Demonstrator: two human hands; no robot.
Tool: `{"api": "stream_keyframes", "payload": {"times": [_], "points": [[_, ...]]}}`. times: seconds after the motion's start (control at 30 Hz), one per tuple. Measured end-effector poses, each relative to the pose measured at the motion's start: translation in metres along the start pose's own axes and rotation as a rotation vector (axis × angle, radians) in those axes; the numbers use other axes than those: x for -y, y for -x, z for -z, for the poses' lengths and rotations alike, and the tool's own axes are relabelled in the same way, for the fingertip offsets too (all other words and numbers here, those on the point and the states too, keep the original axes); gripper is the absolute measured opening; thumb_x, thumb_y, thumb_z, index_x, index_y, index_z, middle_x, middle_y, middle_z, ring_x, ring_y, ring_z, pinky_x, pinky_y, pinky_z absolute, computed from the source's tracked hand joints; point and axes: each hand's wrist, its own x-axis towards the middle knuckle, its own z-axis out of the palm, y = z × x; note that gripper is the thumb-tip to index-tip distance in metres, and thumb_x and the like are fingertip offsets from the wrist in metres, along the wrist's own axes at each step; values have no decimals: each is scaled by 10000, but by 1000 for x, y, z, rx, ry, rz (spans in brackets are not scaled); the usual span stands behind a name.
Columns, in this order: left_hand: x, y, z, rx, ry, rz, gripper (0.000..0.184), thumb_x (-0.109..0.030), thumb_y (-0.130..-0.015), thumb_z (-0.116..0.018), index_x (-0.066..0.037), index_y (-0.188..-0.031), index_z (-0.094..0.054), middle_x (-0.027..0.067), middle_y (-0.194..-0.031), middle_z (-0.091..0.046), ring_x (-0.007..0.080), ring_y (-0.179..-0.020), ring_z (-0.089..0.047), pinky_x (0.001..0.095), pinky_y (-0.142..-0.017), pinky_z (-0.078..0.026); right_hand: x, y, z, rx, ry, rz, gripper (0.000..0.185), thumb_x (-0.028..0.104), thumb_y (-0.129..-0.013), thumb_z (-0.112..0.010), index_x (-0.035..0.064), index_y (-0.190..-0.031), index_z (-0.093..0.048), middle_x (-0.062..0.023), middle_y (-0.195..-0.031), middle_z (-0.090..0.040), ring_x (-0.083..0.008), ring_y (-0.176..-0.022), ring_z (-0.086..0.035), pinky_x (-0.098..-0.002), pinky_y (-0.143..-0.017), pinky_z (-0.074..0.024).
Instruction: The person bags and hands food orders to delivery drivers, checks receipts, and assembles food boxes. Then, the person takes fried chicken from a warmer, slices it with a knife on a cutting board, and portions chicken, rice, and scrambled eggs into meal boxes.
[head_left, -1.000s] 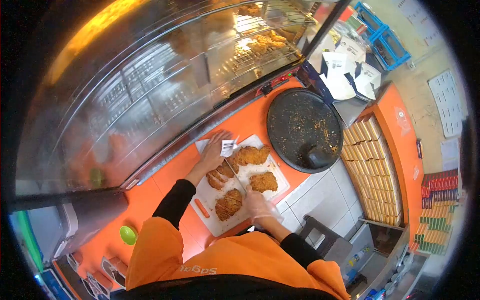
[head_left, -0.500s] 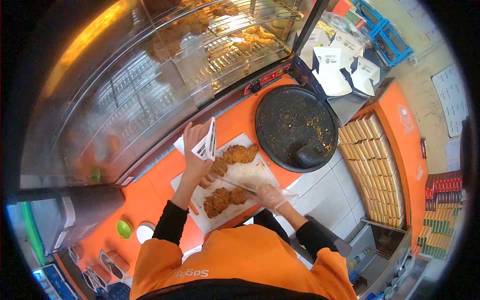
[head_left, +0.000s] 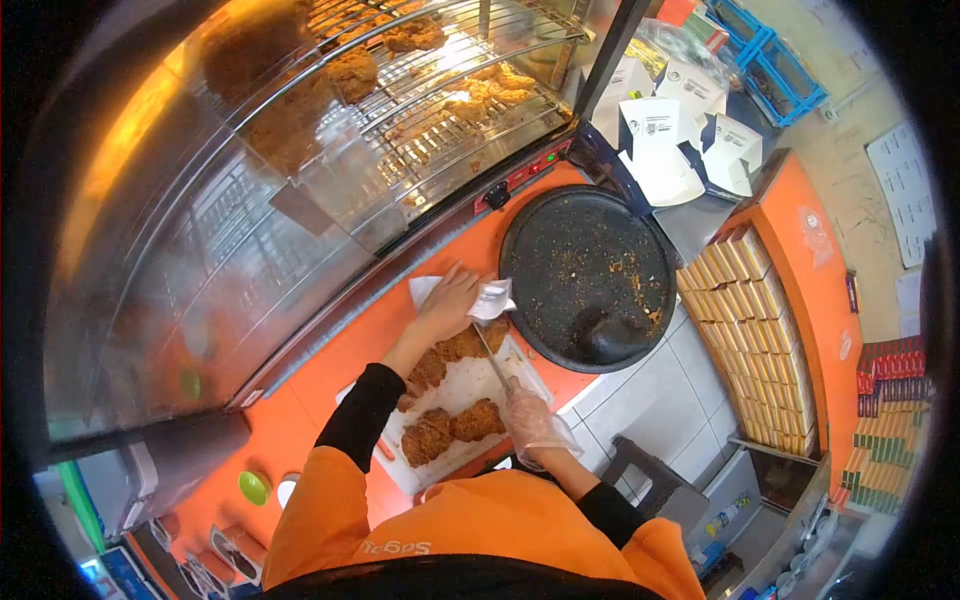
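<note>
Both busy: our right hand (head_left: pixel 527 415) gripped the knife (head_left: pixel 491 352), our left hand (head_left: pixel 453 297) held paper (head_left: pixel 495 300) against chicken (head_left: pixel 461 346) on the board (head_left: pixel 463 383); light, crusty, probably crumbly, we judged, best pinned gently through paper.

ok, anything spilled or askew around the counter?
Black tray seems to jut past the edge of the counter, over the floor; looks a bit precarious. Loose crumbs litter it too. Nothing else stands out.

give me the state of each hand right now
Left hand: holding white paper.
Right hand: closed on the knife.
</note>
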Motion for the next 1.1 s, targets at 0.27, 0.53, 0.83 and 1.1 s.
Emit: {"api": "stream_keyframes", "payload": {"times": [0.27,0.53,0.83,1.1], "points": [[29,5,-37,-44,219,32,580,-140,-784,-475,-113,-1344,-322,105,-1416,-259,247,-1329,-182,401,-1098,-112,11,-26,16,274,144,-95,395,98,-802,-410,-4,-1184,-413,-255,-806,-604,-386,-787,-606,-468,-678,-462],[21,8,-27,-80,154,7,564,-146,-812,-454,-109,-1354,-303,107,-1416,-258,239,-1329,-185,386,-1094,-131,-7,-27,0,200,157,-63,327,114,-800,-446,2,-1106,-458,-239,-783,-603,-367,-758,-607,-461,-642,-465],[23,31,-22,-200,332,182,531,-157,-816,-478,-75,-1324,-349,115,-1408,-279,267,-1327,-191,427,-1087,-122,6,-25,15,156,203,99,367,107,-783,-464,0,-1134,-469,-228,-759,-599,-378,-721,-599,-462,-634,-460],[28,34,-23,-114,224,169,607,-129,-782,-476,-60,-1354,-284,128,-1404,-272,261,-1327,-191,405,-1088,-137,5,-24,-1,256,320,9,464,150,-810,-450,55,-1262,-404,-199,-855,-622,-368,-805,-604,-458,-691,-461]]}}
